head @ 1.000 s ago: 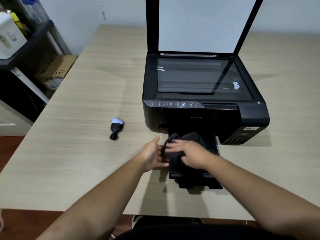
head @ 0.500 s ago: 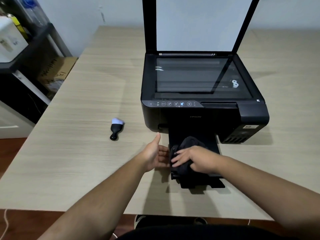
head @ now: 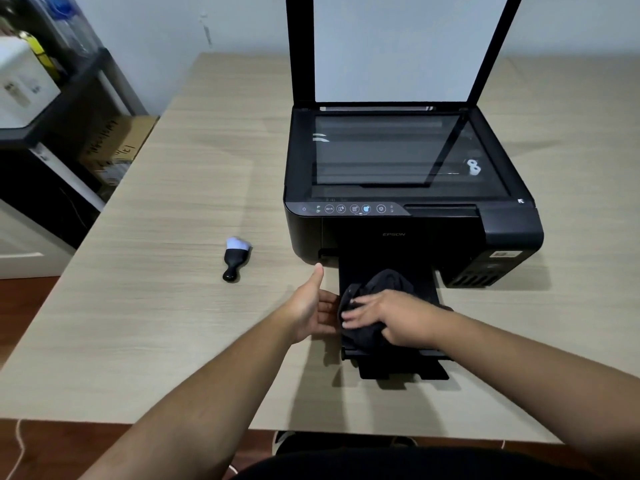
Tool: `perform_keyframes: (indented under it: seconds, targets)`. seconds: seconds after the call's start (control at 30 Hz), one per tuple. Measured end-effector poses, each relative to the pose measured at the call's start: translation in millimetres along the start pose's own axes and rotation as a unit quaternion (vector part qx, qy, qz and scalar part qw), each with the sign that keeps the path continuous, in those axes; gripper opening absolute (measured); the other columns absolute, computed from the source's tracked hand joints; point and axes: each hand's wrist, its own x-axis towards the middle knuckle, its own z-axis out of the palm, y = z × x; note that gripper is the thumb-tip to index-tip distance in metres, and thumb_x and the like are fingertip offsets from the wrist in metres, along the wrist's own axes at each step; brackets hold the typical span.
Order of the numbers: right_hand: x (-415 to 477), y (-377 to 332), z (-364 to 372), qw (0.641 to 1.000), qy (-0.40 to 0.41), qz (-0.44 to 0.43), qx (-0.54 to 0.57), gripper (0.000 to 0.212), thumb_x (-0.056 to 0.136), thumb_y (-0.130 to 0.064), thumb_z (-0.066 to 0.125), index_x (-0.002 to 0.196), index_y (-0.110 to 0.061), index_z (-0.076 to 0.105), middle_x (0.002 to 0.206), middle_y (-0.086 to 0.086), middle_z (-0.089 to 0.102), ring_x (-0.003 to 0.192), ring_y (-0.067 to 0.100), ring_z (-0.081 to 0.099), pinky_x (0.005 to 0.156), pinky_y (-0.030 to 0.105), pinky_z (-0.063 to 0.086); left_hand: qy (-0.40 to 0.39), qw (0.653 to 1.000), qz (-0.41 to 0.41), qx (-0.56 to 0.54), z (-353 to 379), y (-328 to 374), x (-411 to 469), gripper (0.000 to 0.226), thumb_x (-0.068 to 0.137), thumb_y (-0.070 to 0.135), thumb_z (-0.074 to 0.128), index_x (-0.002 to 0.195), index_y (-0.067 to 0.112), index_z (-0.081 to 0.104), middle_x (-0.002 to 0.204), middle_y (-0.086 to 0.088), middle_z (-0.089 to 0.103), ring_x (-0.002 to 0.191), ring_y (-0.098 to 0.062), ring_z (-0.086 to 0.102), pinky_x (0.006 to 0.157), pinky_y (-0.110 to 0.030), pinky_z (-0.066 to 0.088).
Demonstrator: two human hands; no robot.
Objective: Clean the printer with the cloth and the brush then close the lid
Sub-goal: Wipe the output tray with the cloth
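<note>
Black printer point(head: 408, 188) reads EPSON; its button point(head: 329, 208) Wi-Fi.

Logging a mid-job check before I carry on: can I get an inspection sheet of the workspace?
Surface: light wood-grain table, holding printer and brush.
Job's things: printer black, lid raised upright; dark cloth on the pulled-out output tray; brush lying left of the printer, untouched.
Clutter: nothing seen.
Hands: right hand presses the cloth onto the tray; left hand open at the tray's left edge.
Cables: thin pale cord on the floor, lower left.
Surroundings: dark shelf unit with a white box, cardboard box beneath, at left; pale wall behind.
</note>
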Motion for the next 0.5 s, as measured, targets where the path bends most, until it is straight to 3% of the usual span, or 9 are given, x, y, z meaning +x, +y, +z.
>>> perform_keyframes:
  seconds: [0.07, 0.23, 0.33, 0.43, 0.5]
  targets:
    - [-3, -4, -5, 0.999, -0.041, -0.01, -0.003, 0.07, 0.07, 0.011, 0.046, 0.129, -0.027, 0.055, 0.14, -0.015, 0.046, 0.136, 0.0, 0.026, 0.11, 0.017, 0.014, 0.002, 1.0, -0.002, 0.013, 1, 0, 0, 0.089, 0.091, 0.067, 0.017, 0.139, -0.005, 0.035, 0.144, -0.023, 0.039, 0.134, -0.036, 0.039, 0.096, -0.045, 0.04]
    - [11, 32, -31, 0.988, 0.088, 0.125, -0.002, 0.071, 0.077, 0.011, 0.044, 0.136, -0.027, 0.045, 0.147, -0.013, 0.038, 0.141, 0.01, 0.023, 0.106, 0.009, 0.004, -0.008, 1.0, 0.001, -0.006, 1, -2, -1, 0.084, 0.093, 0.065, 0.019, 0.131, -0.005, 0.044, 0.132, -0.023, 0.052, 0.122, -0.036, 0.052, 0.082, -0.041, 0.051]
    - [-10, 47, -28, 0.974, 0.12, 0.191, 0.026, 0.067, 0.083, 0.007, 0.043, 0.14, -0.027, 0.04, 0.149, -0.014, 0.032, 0.142, 0.01, 0.02, 0.104, 0.011, 0.004, -0.018, 0.999, 0.01, 0.03, 5, -3, -3, 0.061, 0.1, 0.05, 0.025, 0.123, -0.001, 0.051, 0.115, -0.017, 0.059, 0.11, -0.032, 0.058, 0.08, -0.037, 0.051]
    - [-34, 55, -17, 0.961, 0.145, 0.232, 0.047, 0.067, 0.082, 0.007, 0.041, 0.141, -0.024, 0.039, 0.151, -0.011, 0.031, 0.142, 0.009, 0.019, 0.115, 0.019, 0.008, -0.003, 0.997, 0.032, 0.066, 8, -8, -2, 0.023, 0.1, 0.029, 0.042, 0.098, 0.009, 0.055, 0.088, -0.007, 0.062, 0.081, -0.022, 0.064, 0.076, -0.035, 0.054]
    - [-51, 59, -9, 0.954, 0.161, 0.244, 0.064, 0.068, 0.079, 0.01, 0.041, 0.14, -0.022, 0.041, 0.15, -0.01, 0.032, 0.142, 0.009, 0.021, 0.115, 0.018, 0.009, 0.022, 0.996, 0.051, 0.075, 11, -10, 1, 0.023, 0.099, 0.017, 0.046, 0.077, 0.014, 0.047, 0.082, -0.004, 0.06, 0.071, -0.018, 0.061, 0.067, -0.033, 0.054]
